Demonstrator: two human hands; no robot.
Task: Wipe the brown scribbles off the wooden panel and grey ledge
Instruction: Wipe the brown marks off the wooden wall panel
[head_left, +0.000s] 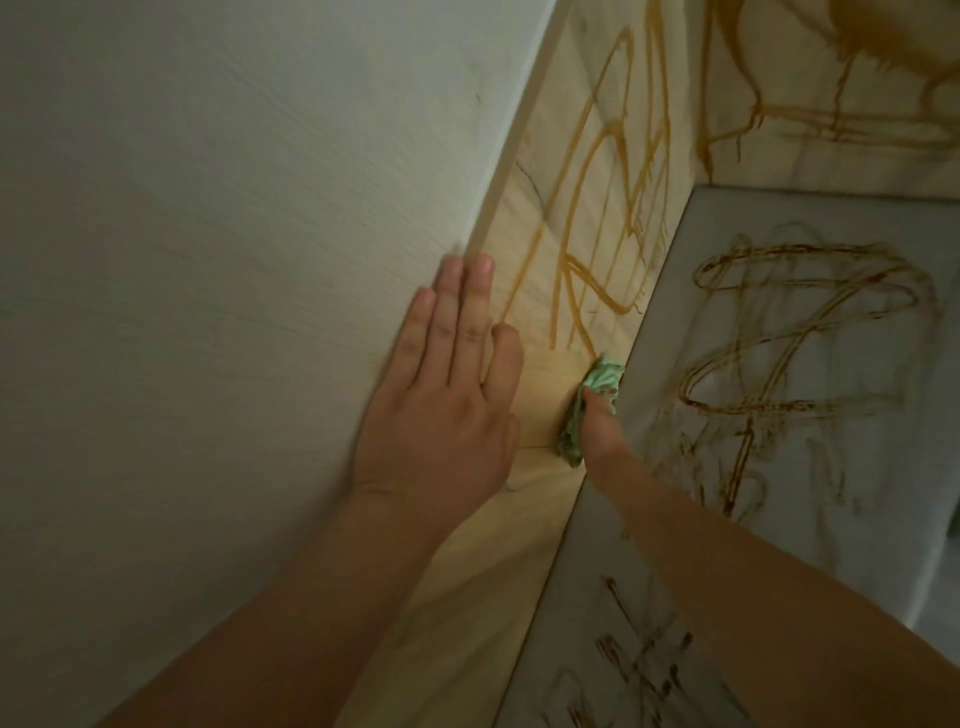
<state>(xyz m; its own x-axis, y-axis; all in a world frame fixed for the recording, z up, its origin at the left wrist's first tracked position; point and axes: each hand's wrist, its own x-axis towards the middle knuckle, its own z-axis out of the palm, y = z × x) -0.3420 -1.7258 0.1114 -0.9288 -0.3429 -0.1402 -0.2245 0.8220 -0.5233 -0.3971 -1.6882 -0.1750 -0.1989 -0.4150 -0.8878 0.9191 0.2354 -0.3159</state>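
The left hand (441, 395) is laid flat at the middle left of the frame, fingers straight and together, across the white wall (208, 208) and the near edge of the wooden panel (566, 291); nothing is held by it, and it is judged to be placed there as a brace while the other arm reaches in; the cloth (600, 379) is bunched into a wad just below centre and pressed against the panel right beside its seam with the grey ledge (883, 493), presumably so that firm pressure falls on a small patch; it is gripped by the right hand (597, 431), seen edge-on, with one digit laid over the wad and the other fingers hidden, so how tightly they are curled cannot be told; the panel around and below the cloth looks clean; brown scribbles (613, 171) are spread over the panel above centre, and darker marks (779, 322) over the ledge at the right; the task is judged barely begun.
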